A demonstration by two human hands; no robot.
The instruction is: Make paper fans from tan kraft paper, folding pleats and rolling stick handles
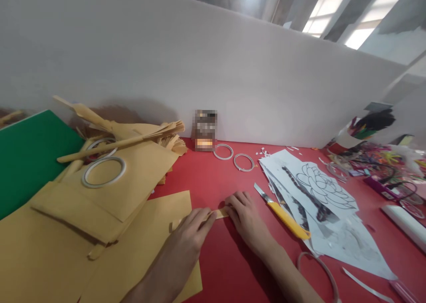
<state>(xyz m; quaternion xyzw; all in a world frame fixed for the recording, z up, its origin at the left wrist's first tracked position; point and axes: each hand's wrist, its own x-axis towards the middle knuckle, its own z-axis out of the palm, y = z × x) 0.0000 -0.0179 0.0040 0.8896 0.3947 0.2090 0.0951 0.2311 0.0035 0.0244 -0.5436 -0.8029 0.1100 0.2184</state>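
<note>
A narrow strip of folded brown kraft paper (222, 213) lies low over the red table, crossing from one hand to the other. My left hand (195, 227) is closed over its left part, and the strip's left end pokes out beyond the knuckles. Fingers curled, my right hand (242, 214) grips the other end. Much of the strip is hidden under both hands. Below my left hand is a flat sheet of brown paper (173, 205). Right of my right hand lies a yellow utility knife (288, 220) with its blade out.
Brown envelopes and rolled paper pile (140, 161) at left, topped by a tape roll (104, 171), beside a green board (33, 161). Two more tape rolls lie near the white partition (166, 72). Printed drawings (326, 183) cover the right, near a pen cup (346, 141) and clutter.
</note>
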